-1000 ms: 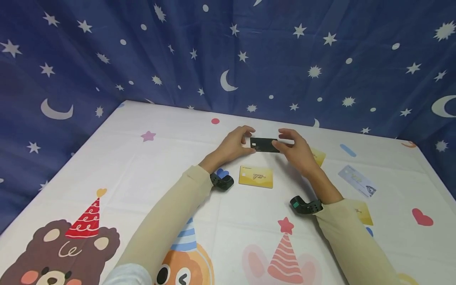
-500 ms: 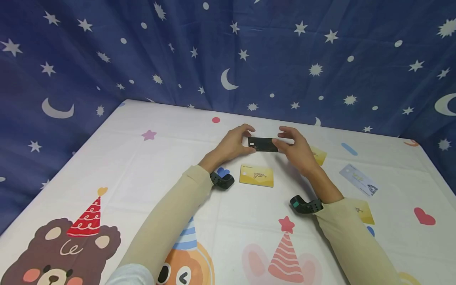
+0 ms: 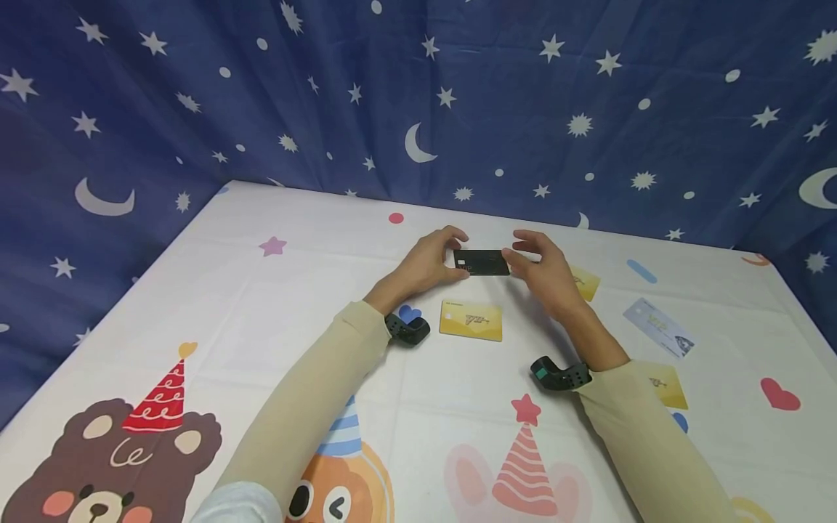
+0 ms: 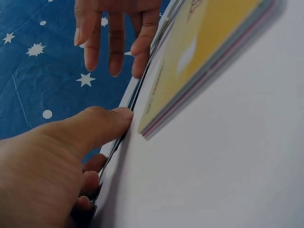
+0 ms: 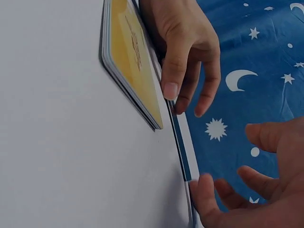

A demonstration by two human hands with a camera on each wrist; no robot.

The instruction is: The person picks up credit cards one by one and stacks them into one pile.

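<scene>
A black card (image 3: 480,263) with small VIP lettering lies between my two hands in the head view. My left hand (image 3: 425,263) pinches its left end, thumb in front and fingers curled behind. In the left wrist view that thumb (image 4: 111,121) presses on the card's edge. My right hand (image 3: 544,280) is at the other end, thumb tip right at the upper right corner and fingers spread loosely. Closer to me is a neat stack of cards with a yellow VIP card (image 3: 471,321) on top. Its several layers show along the side in the right wrist view.
To the right, a yellow card (image 3: 586,283) peeks out behind my right hand. A silver card (image 3: 660,328) lies beyond it, and another yellow card (image 3: 668,386) is partly covered by my right sleeve (image 3: 644,428). A blue starry curtain (image 3: 340,123) hangs behind the table's far edge.
The black card has shifted slightly left. My right thumb, which overlapped its right end, is now only at the corner. Both hands have otherwise hardly moved.
</scene>
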